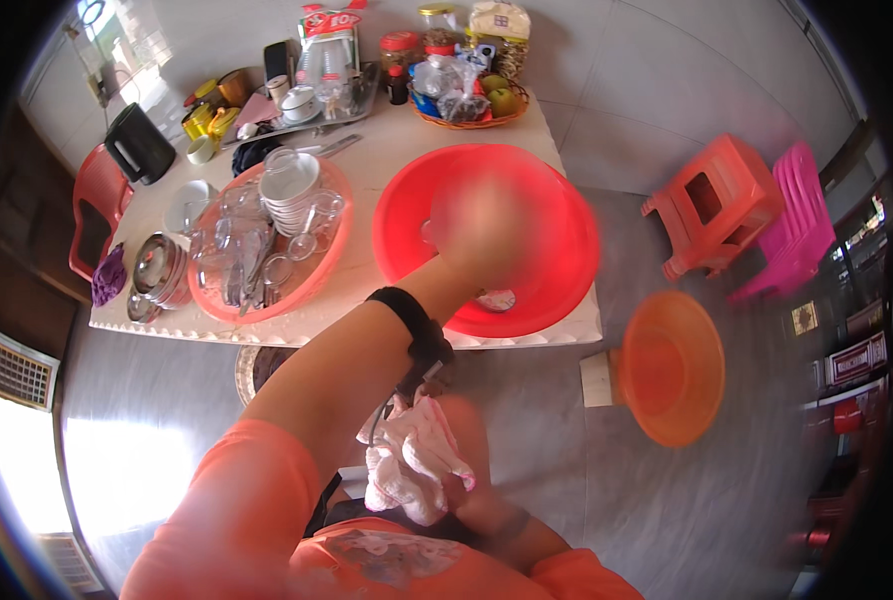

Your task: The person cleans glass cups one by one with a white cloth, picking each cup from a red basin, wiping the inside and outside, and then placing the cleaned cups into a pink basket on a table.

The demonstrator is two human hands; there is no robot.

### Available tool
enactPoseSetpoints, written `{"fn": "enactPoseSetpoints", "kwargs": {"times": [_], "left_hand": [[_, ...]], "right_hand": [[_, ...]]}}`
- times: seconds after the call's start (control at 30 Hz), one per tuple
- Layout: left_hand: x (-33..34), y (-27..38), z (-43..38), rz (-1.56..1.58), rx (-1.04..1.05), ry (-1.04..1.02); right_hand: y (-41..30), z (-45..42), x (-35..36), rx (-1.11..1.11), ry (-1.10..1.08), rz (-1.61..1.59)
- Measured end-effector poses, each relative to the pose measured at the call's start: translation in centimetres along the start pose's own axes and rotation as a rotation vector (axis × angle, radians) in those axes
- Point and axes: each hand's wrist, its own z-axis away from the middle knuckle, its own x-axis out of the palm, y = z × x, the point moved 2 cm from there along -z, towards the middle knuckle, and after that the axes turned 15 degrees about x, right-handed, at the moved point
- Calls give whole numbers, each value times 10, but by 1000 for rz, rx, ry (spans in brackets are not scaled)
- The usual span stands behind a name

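My left hand (484,221), blurred, reaches over the inside of a red plastic basin (405,289) on the table; what its fingers do is unclear. A black strap (410,319) circles that forearm. Near the hand, a small round item (496,301) and the edge of another lie in the basin. Low before my body, my right hand (459,496) is mostly hidden behind the crumpled white cloth with pink edging (416,457) that it holds. Left of the basin, a pink plastic tub (325,281) holds stacked white bowls (290,187), clear glasses and metal cutlery.
Metal bowls (158,262), a purple cloth (108,277) and a black kettle (140,142) stand at the table's left. A fruit basket (472,124), jars and a tray line the back. An orange basin (671,367) and plastic stools (724,202) are at the right.
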Motion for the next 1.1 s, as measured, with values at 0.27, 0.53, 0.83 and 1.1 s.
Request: {"fn": "enactPoseSetpoints", "kwargs": {"times": [0.27,0.53,0.83,1.1], "left_hand": [[31,3,-23,-200,-20,-68],[25,-4,-19,-144,-45,-33],[91,-56,13,378,-97,-103],[48,14,2,447,123,-270]], "right_hand": [[10,36,-31,89,5,-68],[12,23,-24,70,-1,-71],[7,-9,-2,17,-8,-39],[12,-12,-7,33,43,-29]]}}
